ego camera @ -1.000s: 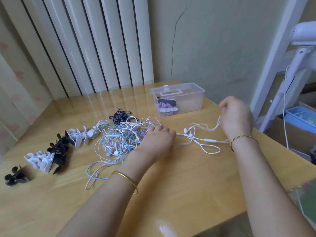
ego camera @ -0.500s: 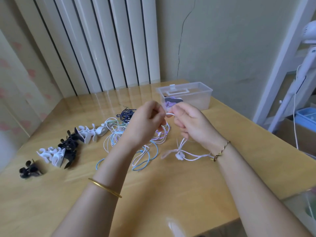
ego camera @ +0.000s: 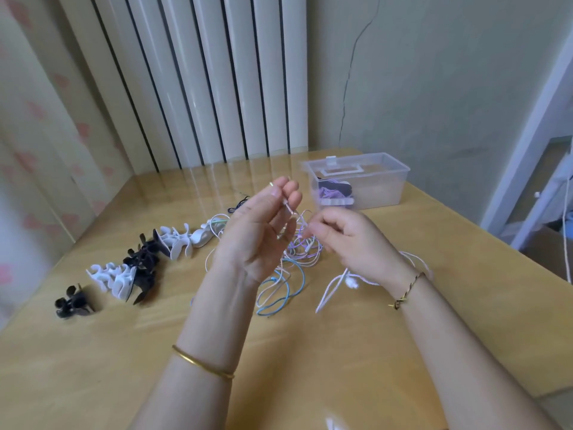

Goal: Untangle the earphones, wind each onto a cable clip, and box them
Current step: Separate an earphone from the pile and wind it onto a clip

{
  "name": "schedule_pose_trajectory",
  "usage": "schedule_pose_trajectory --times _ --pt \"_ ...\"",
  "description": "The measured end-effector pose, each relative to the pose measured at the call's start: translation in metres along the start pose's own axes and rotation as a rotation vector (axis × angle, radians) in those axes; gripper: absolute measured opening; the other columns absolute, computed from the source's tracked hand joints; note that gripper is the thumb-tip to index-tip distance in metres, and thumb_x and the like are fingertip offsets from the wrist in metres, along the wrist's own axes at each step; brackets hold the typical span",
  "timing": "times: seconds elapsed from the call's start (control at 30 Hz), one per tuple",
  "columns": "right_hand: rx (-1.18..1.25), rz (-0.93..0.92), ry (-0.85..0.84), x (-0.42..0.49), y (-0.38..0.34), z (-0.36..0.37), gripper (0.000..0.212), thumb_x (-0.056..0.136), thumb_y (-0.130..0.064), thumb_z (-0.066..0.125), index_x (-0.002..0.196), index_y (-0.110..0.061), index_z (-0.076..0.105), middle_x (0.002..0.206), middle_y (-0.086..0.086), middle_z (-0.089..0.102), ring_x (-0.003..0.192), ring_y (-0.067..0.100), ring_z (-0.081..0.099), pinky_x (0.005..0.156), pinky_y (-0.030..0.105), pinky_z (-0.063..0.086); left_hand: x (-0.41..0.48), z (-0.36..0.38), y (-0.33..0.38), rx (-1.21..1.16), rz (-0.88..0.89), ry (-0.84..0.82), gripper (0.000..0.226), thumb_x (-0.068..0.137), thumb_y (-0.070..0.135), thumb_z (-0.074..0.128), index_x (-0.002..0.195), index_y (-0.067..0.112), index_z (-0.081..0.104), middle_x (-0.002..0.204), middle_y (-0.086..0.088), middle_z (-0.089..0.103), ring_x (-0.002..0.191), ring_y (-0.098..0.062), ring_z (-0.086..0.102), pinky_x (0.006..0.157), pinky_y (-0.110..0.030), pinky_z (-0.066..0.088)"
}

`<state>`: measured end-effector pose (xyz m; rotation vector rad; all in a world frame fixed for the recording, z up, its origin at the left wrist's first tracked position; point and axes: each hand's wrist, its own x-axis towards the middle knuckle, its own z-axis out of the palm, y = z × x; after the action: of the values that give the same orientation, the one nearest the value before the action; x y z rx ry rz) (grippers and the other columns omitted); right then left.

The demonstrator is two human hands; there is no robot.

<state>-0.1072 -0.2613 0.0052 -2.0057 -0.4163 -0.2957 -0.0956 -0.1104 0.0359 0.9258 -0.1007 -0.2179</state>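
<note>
White earphone [ego camera: 351,282]: cable pinched at left hand [ego camera: 257,237] fingertips, gripped in curled right hand [ego camera: 350,240], above earphone tangle [ego camera: 299,252].

Left hand [ego camera: 257,240] is rotating palm toward camera and lifting, pinching the white earphone cable [ego camera: 352,283] at its fingertips, clear of the earphone tangle [ego camera: 297,259] it was pressing a second ago. Right hand [ego camera: 350,240] is separating from the left, motion-blurred, with the cable now draping over its wrist.
</note>
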Motion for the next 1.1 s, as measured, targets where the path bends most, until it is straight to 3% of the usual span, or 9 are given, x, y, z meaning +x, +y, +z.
schedule_pose_trajectory --times 0.2,0.3,0.4,0.6,0.7,0.8,0.93,1.03,1.1 --pt "0.045 0.114 -0.194 -0.011 -0.017 -0.011 0.015 0.097 -0.017 0.051 0.090 -0.011 0.062 0.057 0.001 0.046 0.036 0.010 0.036 0.038 0.026 0.041 0.004 0.005 -0.014 0.387 0.395 0.121 0.016 0.089 0.001 0.060 0.094 0.013 0.069 0.097 -0.001 0.074 0.094 -0.015 0.070 0.082 -0.025 0.052" --pt "-0.087 0.054 0.001 -0.009 -0.023 -0.019 0.010 0.092 -0.018 0.058 0.087 -0.013 0.065 0.057 -0.005 0.048 0.047 0.009 0.042 0.048 0.028 0.042 0.005 0.000 -0.019 0.885 0.599 0.095 0.019 0.088 0.003 0.063 0.092 0.019 0.073 0.096 0.006 0.074 0.095 -0.010 0.069 0.089 -0.031 0.052" --pt "-0.220 -0.067 0.234 -0.001 -0.019 -0.027 0.009 0.089 -0.018 0.062 0.084 -0.021 0.069 0.071 -0.007 0.063 0.067 0.009 0.055 0.066 0.030 0.044 0.003 -0.002 -0.016 1.094 0.550 0.001 0.018 0.094 0.008 0.056 0.101 0.013 0.072 0.089 0.008 0.072 0.081 -0.002 0.066 0.081 -0.018 0.050" --pt "-0.216 -0.129 0.375 0.005 -0.005 -0.028 0.012 0.086 -0.027 0.059 0.086 -0.027 0.071 0.082 -0.003 0.067 0.075 0.014 0.059 0.067 0.036 0.049 -0.008 0.002 -0.004 0.936 0.181 -0.272 0.026 0.100 0.009 0.043 0.098 0.004 0.069 0.070 0.005 0.060 0.063 -0.005 0.053 0.069 -0.013 0.043" --pt "-0.114 -0.084 0.298 0.003 -0.003 -0.021 0.013 0.092 -0.029 0.059 0.088 -0.029 0.071 0.067 0.001 0.060 0.058 0.011 0.046 0.056 0.033 0.040 -0.010 0.008 0.002 0.579 0.027 -0.314 0.025 0.099 0.011 0.040 0.095 0.006 0.064 0.065 0.008 0.055 0.058 -0.005 0.049 0.071 -0.022 0.038" --pt "-0.100 0.009 0.107 -0.002 -0.007 -0.015 0.027 0.097 -0.026 0.052 0.078 -0.037 0.066 0.058 0.005 0.050 0.044 0.008 0.043 0.049 0.028 0.039 -0.006 0.018 0.005 0.186 -0.081 -0.206 0.022 0.097 0.015 0.044 0.095 0.015 0.065 0.065 0.011 0.059 0.059 0.000 0.056 0.086 -0.032 0.038" --pt "-0.179 0.128 -0.057 -0.012 -0.008 -0.017 0.030 0.099 -0.017 0.045 0.072 -0.024 0.056 0.056 0.000 0.052 0.039 0.020 0.046 0.043 0.026 0.040 -0.001 0.026 0.002 0.095 0.057 -0.020 0.019 0.094 0.008 0.052 0.091 0.019 0.067 0.077 0.011 0.071 0.076 -0.001 0.067 0.088 -0.042 0.045" --pt "-0.205 0.119 -0.105 -0.018 -0.016 -0.018 0.027 0.098 -0.020 0.046 0.079 -0.002 0.051 0.057 0.000 0.053 0.039 0.019 0.045 0.046 0.029 0.041 0.001 0.027 -0.009 0.457 0.379 0.118 0.020 0.090 0.005 0.059 0.082 0.018 0.071 0.087 0.010 0.073 0.086 -0.006 0.069 0.077 -0.019 0.047" --pt "-0.230 0.093 -0.120 -0.019 -0.025 -0.021 0.028 0.098 -0.022 0.046 0.079 -0.003 0.052 0.056 -0.003 0.053 0.040 0.013 0.044 0.048 0.029 0.042 0.005 0.022 -0.016 0.712 0.570 0.142 0.014 0.090 0.008 0.060 0.084 0.014 0.071 0.084 0.010 0.072 0.084 -0.013 0.070 0.080 -0.025 0.053"
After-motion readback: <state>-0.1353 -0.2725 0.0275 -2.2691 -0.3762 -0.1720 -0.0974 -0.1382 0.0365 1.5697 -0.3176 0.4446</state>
